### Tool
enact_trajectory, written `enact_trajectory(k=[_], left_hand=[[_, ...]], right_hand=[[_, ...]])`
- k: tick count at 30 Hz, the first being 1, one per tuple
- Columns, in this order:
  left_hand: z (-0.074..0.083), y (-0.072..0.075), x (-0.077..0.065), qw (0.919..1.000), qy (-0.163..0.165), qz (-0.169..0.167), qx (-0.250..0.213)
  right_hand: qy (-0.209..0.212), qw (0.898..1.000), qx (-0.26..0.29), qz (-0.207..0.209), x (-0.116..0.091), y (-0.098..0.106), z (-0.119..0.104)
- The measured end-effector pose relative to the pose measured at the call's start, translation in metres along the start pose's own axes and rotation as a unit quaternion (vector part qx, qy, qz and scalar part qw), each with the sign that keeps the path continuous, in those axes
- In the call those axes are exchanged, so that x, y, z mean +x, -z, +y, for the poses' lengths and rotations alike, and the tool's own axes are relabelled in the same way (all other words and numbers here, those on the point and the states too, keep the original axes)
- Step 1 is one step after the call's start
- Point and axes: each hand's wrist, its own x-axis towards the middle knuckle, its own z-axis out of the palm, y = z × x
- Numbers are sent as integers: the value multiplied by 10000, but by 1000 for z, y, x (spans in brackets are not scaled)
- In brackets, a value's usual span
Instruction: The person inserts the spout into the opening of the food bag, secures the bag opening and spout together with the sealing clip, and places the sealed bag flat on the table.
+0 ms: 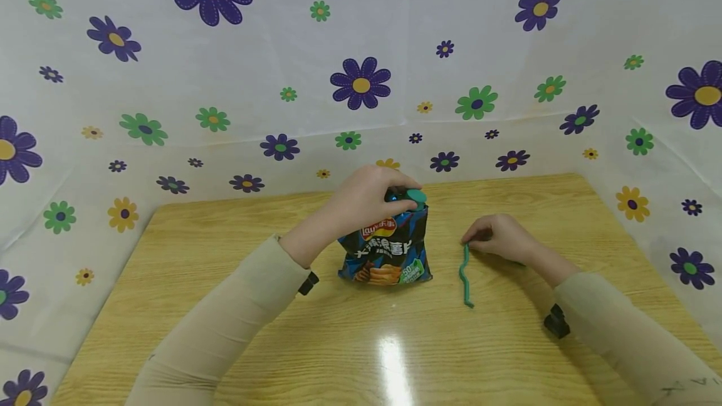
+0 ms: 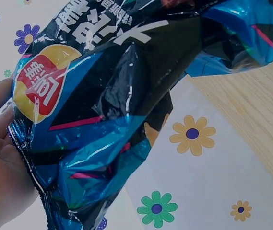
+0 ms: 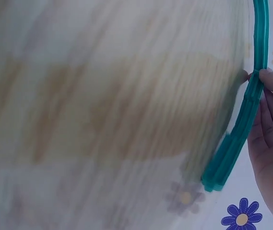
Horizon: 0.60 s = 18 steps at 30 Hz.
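Observation:
A dark blue and black Lay's chip bag [image 1: 389, 255] stands upright on the wooden table, its printed front facing me. My left hand [image 1: 369, 199] grips the top edge of the bag; in the left wrist view the thumb and fingers close over the crimped edge of the bag [image 2: 102, 115]. A round teal piece [image 1: 417, 197] shows at the left fingertips. To the right of the bag, my right hand [image 1: 504, 238] pinches one end of a thin green strip [image 1: 465, 275], which trails toward me. Up close, the green strip [image 3: 239, 129] is ridged and passes between thumb and fingers.
The pale wooden table [image 1: 271, 343] carries a bright glare patch at the front. A white cloth with printed flowers [image 1: 271, 74] hangs behind and along both sides. Small black devices [image 1: 557, 322] are strapped at both wrists.

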Motion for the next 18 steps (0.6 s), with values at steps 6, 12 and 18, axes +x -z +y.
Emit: enact_trajectory(k=[6, 12, 18], left_hand=[[1, 1, -1, 10000, 20, -6, 6], [1, 1, -1, 10000, 23, -2, -8], [0, 0, 0, 10000, 12, 18, -25]], right_hand=[[167, 9995, -281, 10, -1, 2, 1], [411, 9976, -541, -130, -1, 6, 0], [337, 9975, -491, -375, -3, 13, 0]])
